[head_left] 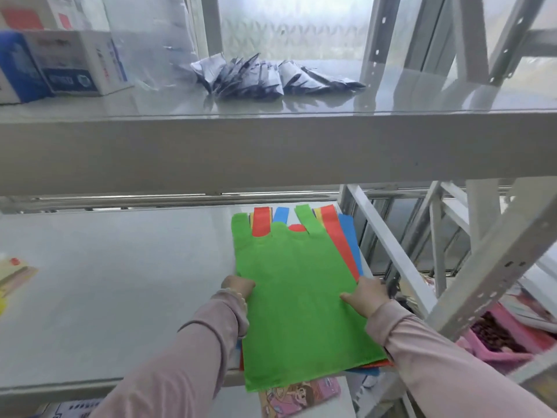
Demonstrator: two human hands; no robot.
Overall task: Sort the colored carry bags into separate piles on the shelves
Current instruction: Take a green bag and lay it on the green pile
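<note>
Lit brightly by daylight through the frosted far window [295, 25]. Glares softly off the glossy pale-grey upper shelf board [301, 105]. Casts only faint shadows. Blurs the white-and-blue cardboard boxes [60, 61] far left; bends lines near edges.

Left hand [238, 286], right hand [366, 295] bare; long pale-pink sleeves [193, 357], cuffs [233, 303] gathered at wrists.

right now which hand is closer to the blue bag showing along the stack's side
Right. The right hand holds the right edge of the green bag, close to the blue bag; the left hand holds the opposite edge.
</note>
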